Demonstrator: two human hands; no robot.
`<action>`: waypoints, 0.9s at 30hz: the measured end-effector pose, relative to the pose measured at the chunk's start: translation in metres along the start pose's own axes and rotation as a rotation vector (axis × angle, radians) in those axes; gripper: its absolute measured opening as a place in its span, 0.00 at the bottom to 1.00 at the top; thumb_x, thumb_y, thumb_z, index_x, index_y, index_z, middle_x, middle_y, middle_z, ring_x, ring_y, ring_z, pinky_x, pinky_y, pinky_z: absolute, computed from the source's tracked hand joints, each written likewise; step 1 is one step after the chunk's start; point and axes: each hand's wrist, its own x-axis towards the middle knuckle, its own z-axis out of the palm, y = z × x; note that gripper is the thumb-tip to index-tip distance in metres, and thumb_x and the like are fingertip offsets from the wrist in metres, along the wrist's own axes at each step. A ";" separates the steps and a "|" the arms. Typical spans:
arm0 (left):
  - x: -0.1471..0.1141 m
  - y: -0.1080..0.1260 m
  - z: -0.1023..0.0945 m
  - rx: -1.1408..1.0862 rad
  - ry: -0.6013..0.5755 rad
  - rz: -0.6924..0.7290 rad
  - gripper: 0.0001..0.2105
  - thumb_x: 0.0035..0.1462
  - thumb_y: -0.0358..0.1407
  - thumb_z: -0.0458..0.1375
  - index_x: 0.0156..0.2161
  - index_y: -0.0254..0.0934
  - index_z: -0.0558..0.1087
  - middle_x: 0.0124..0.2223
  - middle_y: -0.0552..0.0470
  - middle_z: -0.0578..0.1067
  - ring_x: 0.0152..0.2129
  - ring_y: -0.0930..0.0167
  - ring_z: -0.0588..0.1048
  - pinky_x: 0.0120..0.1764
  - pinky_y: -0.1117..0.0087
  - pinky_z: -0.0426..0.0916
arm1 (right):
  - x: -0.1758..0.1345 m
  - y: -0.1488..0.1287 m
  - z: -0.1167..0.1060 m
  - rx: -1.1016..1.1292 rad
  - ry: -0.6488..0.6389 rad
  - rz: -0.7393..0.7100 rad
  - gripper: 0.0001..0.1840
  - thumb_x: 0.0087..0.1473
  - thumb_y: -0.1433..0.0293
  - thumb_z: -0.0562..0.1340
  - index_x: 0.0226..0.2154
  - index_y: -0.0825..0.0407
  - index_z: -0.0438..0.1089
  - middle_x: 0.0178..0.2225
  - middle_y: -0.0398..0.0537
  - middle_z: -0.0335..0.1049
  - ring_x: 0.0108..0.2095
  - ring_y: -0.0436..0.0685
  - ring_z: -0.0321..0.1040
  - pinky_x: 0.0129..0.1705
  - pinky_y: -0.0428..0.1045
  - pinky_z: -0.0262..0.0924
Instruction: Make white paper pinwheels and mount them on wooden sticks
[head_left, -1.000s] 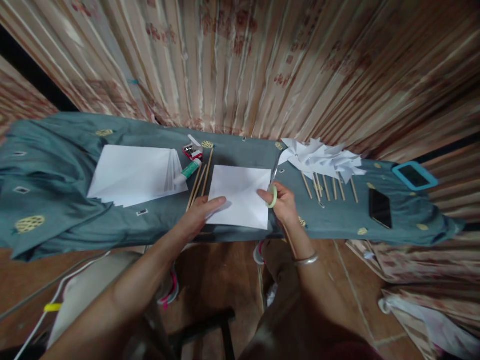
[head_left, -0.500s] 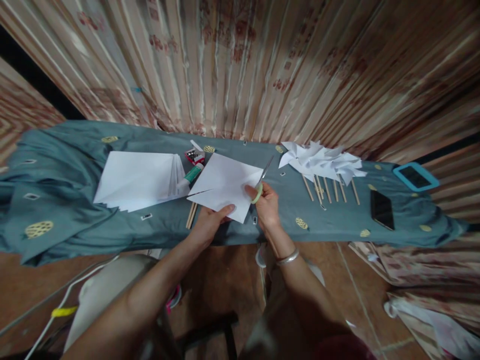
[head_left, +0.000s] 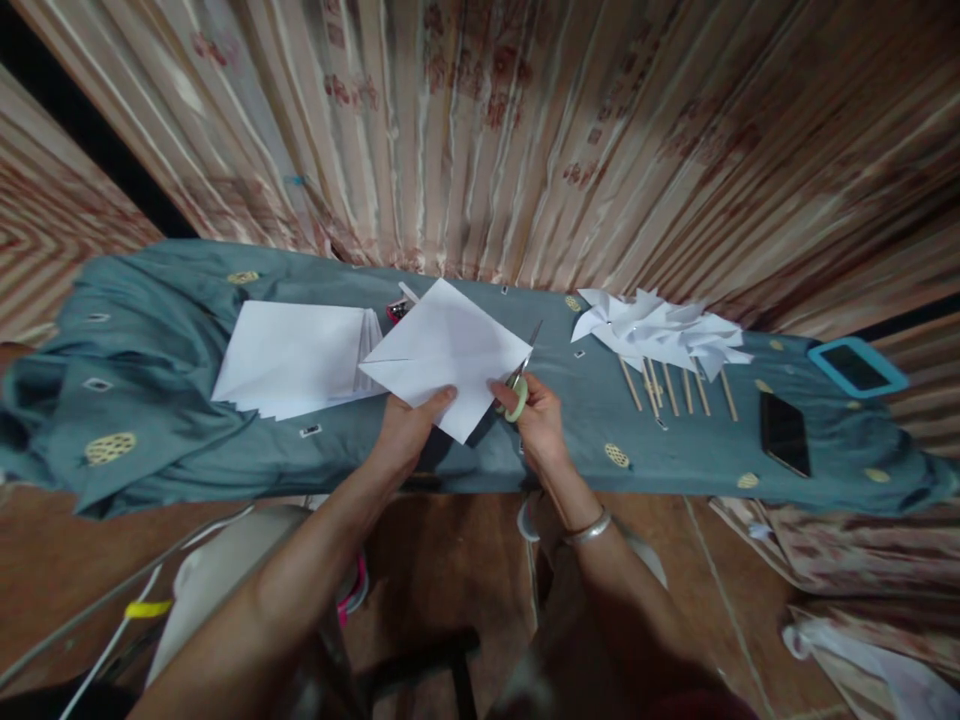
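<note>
A square sheet of white paper [head_left: 457,345] is held up over the table, one corner toward me, with a slit running inward from its left corner. My left hand [head_left: 409,425] pinches its lower left edge, thumb on top. My right hand [head_left: 538,415] has its fingers in the pale green handles of a pair of scissors [head_left: 514,400]. The blades point up and away, beside the paper's right corner. My right thumb tip lies at the sheet's lower right edge. Whether the blades touch the paper I cannot tell.
A stack of white paper [head_left: 296,350] lies at the left. Behind the held sheet a small red box [head_left: 395,310] is partly hidden. Several white paper pinwheels [head_left: 660,325] on wooden sticks lie to the right, with a black phone [head_left: 784,434] and a blue-framed device [head_left: 857,366] beyond.
The held sheet has turned and tilted up, its slit corner now farther left and higher. It covers the green tube and loose sticks seen before. The scissors have moved slightly with my right hand.
</note>
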 end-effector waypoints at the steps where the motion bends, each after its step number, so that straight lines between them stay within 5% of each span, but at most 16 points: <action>1: 0.002 0.001 -0.001 0.007 0.010 0.028 0.23 0.35 0.36 0.71 0.40 0.31 0.75 0.42 0.44 0.79 0.35 0.65 0.76 0.44 0.63 0.70 | -0.001 0.000 0.000 -0.009 -0.021 0.014 0.24 0.28 0.57 0.75 0.28 0.52 0.70 0.21 0.36 0.69 0.22 0.46 0.60 0.27 0.44 0.57; 8: 0.018 0.019 -0.009 -0.019 0.127 0.152 0.18 0.32 0.36 0.70 0.33 0.32 0.76 0.36 0.46 0.80 0.32 0.66 0.76 0.39 0.65 0.72 | -0.022 -0.001 -0.001 -0.167 -0.400 0.097 0.28 0.42 0.48 0.68 0.38 0.53 0.71 0.27 0.45 0.74 0.26 0.50 0.67 0.28 0.45 0.59; 14: 0.021 0.030 -0.012 -0.020 0.166 0.166 0.16 0.31 0.36 0.70 0.29 0.30 0.76 0.33 0.45 0.79 0.29 0.66 0.76 0.33 0.67 0.73 | -0.035 -0.002 -0.005 -0.282 -0.694 0.257 0.28 0.41 0.50 0.70 0.37 0.54 0.71 0.28 0.45 0.74 0.26 0.49 0.66 0.30 0.46 0.60; 27: 0.020 0.020 -0.003 0.078 0.173 0.178 0.15 0.33 0.36 0.68 0.29 0.31 0.74 0.33 0.47 0.79 0.30 0.66 0.76 0.37 0.65 0.73 | -0.035 -0.002 -0.001 -0.310 -0.691 0.279 0.29 0.39 0.47 0.69 0.33 0.54 0.71 0.25 0.44 0.72 0.25 0.49 0.65 0.28 0.45 0.60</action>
